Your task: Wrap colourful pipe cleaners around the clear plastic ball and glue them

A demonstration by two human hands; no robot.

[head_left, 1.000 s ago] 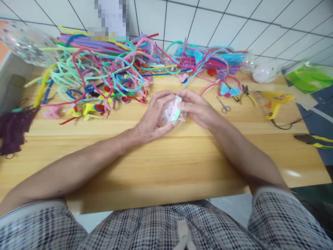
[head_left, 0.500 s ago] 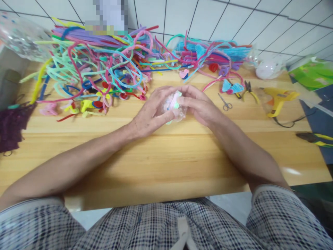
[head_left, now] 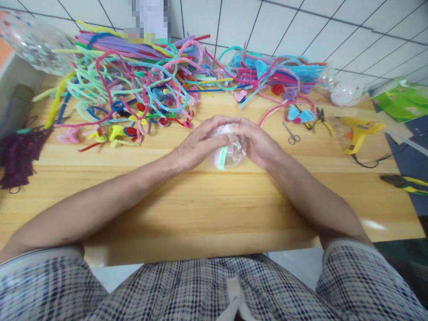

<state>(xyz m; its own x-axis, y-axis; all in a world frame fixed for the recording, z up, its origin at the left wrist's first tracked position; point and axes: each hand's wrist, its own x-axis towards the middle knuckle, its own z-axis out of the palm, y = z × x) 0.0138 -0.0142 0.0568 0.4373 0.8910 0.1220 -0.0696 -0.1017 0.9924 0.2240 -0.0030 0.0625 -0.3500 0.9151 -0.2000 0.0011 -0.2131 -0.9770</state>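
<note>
Both hands are closed around one thing: the left hand point(head_left: 197, 145) curls its fingers over the far side of a clear ball point(head_left: 236, 154) and lays its thumb across the top, while the right hand point(head_left: 262, 145) cups the other side, its thumb mostly lost in the grip. The ball is low over the middle of the table point(head_left: 194, 205); whether it touches the wood cannot be told. Its skin looks crinkled, and a shiny pastel band point(head_left: 220, 159) crosses it.

Half a second ago the right thumb lay on that band, and the green showed near the upper part. Now the band comes down toward the near side, and more clear plastic shows between the hands. I take this as the ball being turned within a loose two-handed hold, with the shaping or checking by hand unfinished and no tool in use.

Just right of the ball lie scissors point(head_left: 293, 137); farther right are small pliers point(head_left: 323, 121) and a yellow glue gun point(head_left: 360, 131). Beyond the ball to the left spreads a tangle of pipe cleaners point(head_left: 133, 91). Farthest beyond it stands the tiled wall point(head_left: 301, 26).
</note>
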